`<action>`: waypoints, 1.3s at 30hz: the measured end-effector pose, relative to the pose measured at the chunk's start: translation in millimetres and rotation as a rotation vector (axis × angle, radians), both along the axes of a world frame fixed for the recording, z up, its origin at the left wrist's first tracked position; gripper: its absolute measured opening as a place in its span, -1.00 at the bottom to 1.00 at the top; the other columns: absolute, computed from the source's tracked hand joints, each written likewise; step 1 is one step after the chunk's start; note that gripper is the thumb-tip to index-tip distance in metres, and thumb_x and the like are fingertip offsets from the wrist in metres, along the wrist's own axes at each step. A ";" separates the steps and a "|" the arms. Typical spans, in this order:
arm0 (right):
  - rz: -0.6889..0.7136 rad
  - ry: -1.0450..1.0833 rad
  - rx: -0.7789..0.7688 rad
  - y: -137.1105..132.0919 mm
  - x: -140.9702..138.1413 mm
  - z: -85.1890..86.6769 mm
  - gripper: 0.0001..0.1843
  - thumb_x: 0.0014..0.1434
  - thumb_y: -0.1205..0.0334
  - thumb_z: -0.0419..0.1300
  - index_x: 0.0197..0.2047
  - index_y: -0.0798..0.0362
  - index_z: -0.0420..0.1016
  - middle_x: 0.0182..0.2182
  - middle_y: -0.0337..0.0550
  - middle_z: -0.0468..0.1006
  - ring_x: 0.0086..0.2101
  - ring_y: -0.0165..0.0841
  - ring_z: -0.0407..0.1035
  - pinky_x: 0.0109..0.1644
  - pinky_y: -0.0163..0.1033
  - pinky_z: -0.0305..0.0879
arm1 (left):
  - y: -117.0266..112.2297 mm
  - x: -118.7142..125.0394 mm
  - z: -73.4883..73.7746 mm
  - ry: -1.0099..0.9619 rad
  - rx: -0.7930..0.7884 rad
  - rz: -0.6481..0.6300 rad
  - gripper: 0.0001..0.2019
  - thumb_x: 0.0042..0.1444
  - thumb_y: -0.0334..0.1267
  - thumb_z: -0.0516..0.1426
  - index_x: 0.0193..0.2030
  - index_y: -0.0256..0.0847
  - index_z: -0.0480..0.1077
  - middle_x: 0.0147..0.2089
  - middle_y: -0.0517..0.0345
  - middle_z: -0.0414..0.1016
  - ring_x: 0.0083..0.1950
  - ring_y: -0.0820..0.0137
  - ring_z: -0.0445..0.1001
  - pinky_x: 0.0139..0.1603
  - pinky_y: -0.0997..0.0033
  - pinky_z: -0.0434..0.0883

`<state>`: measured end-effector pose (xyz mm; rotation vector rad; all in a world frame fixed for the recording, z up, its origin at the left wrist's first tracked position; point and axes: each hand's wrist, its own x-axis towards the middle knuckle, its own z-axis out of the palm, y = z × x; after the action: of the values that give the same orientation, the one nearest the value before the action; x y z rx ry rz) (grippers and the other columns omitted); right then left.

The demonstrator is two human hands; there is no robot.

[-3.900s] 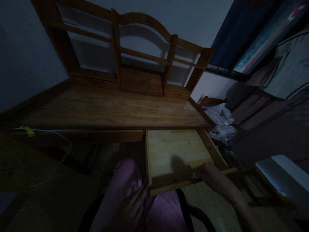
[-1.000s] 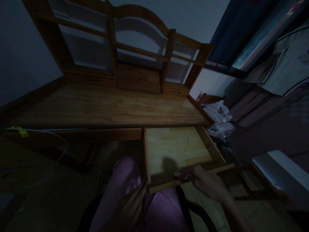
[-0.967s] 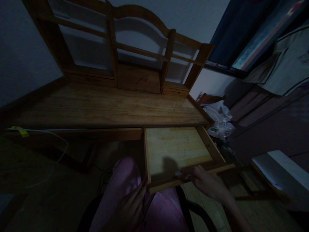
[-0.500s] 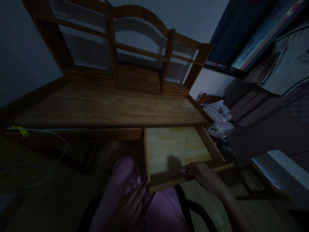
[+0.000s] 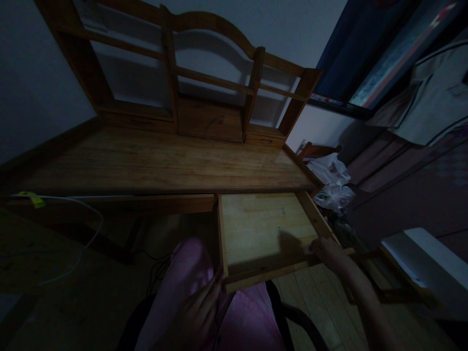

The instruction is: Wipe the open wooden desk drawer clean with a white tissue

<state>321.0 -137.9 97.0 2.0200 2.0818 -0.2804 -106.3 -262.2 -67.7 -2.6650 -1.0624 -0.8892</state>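
A pale wooden drawer (image 5: 263,229) stands pulled out from under the right side of a brown desk (image 5: 164,161); no object shows on its visible floor. My right hand (image 5: 326,252) sits at the drawer's front right corner, fingers curled over the rim; whatever they hold is hidden. My left hand (image 5: 199,314) lies low in the dark on my pink-clad thigh (image 5: 183,278), fingers stretched toward the drawer's front left corner and holding nothing that I can see.
A wooden hutch (image 5: 204,87) with bare shelves rises at the desk's back. A white cable (image 5: 84,204) with a yellow tag hangs at the left. Plastic bags (image 5: 331,183) sit right of the desk. A white-topped surface (image 5: 420,253) is at the far right.
My right hand, with a small white wad at its fingertips, slid right along the drawer's front edge to the right corner; the wad no longer shows. The left hand has stayed put.
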 end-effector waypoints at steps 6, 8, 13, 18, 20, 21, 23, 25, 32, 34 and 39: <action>-0.082 -0.214 0.063 -8.3 24.5 0.7 -0.64 0.37 0.41 -0.03 -0.15 0.17 0.62 -0.19 0.18 0.66 -0.15 -0.12 0.57 -0.21 -0.20 0.24 | -1.5 1.3 -5.5 -0.052 -0.006 -0.014 -0.60 0.29 -0.60 -0.05 0.22 -0.64 0.37 0.50 -0.33 0.10 0.49 -0.07 0.11 0.36 0.02 0.20; -0.091 -0.279 0.086 -10.7 27.9 1.0 -0.66 0.38 0.39 -0.02 -0.13 0.20 0.60 -0.20 0.21 0.65 -0.16 -0.11 0.58 -0.21 -0.20 0.25 | -1.6 2.2 -5.3 -0.056 -0.011 -0.024 -0.63 0.31 -0.61 -0.05 0.17 -0.67 0.40 0.50 -0.36 0.10 0.49 -0.10 0.10 0.39 -0.02 0.17; -0.056 -0.330 0.199 -18.2 33.7 3.0 -0.77 0.33 0.40 0.06 -0.14 0.18 0.57 -0.15 0.20 0.64 -0.12 -0.14 0.56 -0.18 -0.22 0.29 | -0.9 2.5 -3.4 -0.075 0.043 -0.041 -0.64 0.21 -0.64 0.04 0.11 -0.71 0.44 0.46 -0.46 0.13 0.46 -0.19 0.15 0.28 -0.04 0.38; -0.091 -0.373 0.195 -25.8 29.1 1.2 -0.74 0.35 0.36 0.02 -0.18 0.17 0.56 -0.21 0.18 0.65 -0.19 -0.12 0.59 -0.24 -0.20 0.28 | -1.5 -0.4 -14.7 0.012 0.045 -0.031 -0.58 0.14 -0.64 0.10 0.16 -0.68 0.41 0.47 -0.54 0.09 0.45 -0.27 0.14 0.15 -0.18 0.54; -0.090 -0.389 0.185 -27.2 23.0 1.7 -0.73 0.36 0.34 0.02 -0.17 0.17 0.56 -0.23 0.20 0.65 -0.22 -0.08 0.59 -0.26 -0.17 0.27 | -1.5 -0.9 -15.9 0.012 0.018 -0.040 -0.59 0.16 -0.64 0.09 0.16 -0.67 0.41 0.48 -0.52 0.07 0.46 -0.26 0.12 0.16 -0.15 0.53; -0.087 -0.396 0.187 -27.5 19.0 2.4 -0.73 0.35 0.33 0.03 -0.18 0.18 0.56 -0.24 0.21 0.65 -0.23 -0.07 0.59 -0.26 -0.16 0.27 | -1.3 -0.9 -14.7 0.012 0.010 -0.032 -0.59 0.17 -0.64 0.09 0.17 -0.66 0.41 0.48 -0.49 0.07 0.47 -0.23 0.13 0.17 -0.10 0.54; -0.074 -0.400 0.191 -28.2 8.3 4.6 -0.75 0.35 0.33 0.04 -0.19 0.18 0.56 -0.25 0.20 0.65 -0.23 -0.06 0.59 -0.25 -0.15 0.27 | -1.1 -0.8 -10.7 -0.008 0.012 -0.017 -0.60 0.20 -0.63 0.05 0.17 -0.64 0.42 0.49 -0.41 0.09 0.47 -0.17 0.14 0.18 -0.05 0.52; -0.039 -0.386 0.179 -29.1 -5.6 7.0 -0.75 0.35 0.32 0.05 -0.19 0.17 0.56 -0.24 0.19 0.65 -0.21 -0.07 0.59 -0.22 -0.14 0.28 | -1.1 -0.9 -8.2 -0.014 0.031 -0.010 -0.60 0.23 -0.61 0.03 0.19 -0.65 0.41 0.48 -0.41 0.11 0.47 -0.17 0.15 0.20 -0.07 0.50; 0.031 -0.242 0.074 -32.1 -51.3 6.2 -0.68 0.38 0.33 -0.01 -0.17 0.17 0.58 -0.22 0.17 0.65 -0.16 -0.05 0.58 -0.16 -0.13 0.28 | -3.5 -2.8 -21.7 0.116 0.023 0.042 -0.52 0.26 -0.56 -0.02 0.30 -0.54 0.35 0.53 -0.33 0.02 0.50 -0.11 0.10 0.26 -0.01 0.49; 0.019 -0.192 0.065 -30.4 -56.0 4.0 -0.67 0.37 0.33 0.00 -0.18 0.19 0.60 -0.21 0.19 0.66 -0.14 -0.04 0.57 -0.15 -0.13 0.29 | -3.3 -2.1 -18.7 0.067 0.018 0.025 -0.54 0.23 -0.58 0.00 0.26 -0.59 0.38 0.51 -0.39 0.04 0.49 -0.15 0.12 0.26 -0.04 0.49; 0.023 0.060 0.002 -27.4 -73.3 6.3 -0.62 0.28 0.41 -0.02 -0.18 0.11 0.66 -0.22 0.07 0.68 -0.12 -0.14 0.57 -0.10 -0.19 0.30 | -1.4 -1.6 -9.5 -0.004 0.033 -0.013 -0.58 0.25 -0.60 -0.01 0.21 -0.63 0.40 0.49 -0.39 0.09 0.47 -0.15 0.14 0.26 -0.03 0.47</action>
<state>247.7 -165.2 103.2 2.0113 2.1398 -0.3391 -108.0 -263.6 -77.2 -2.6472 -1.0235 -0.9073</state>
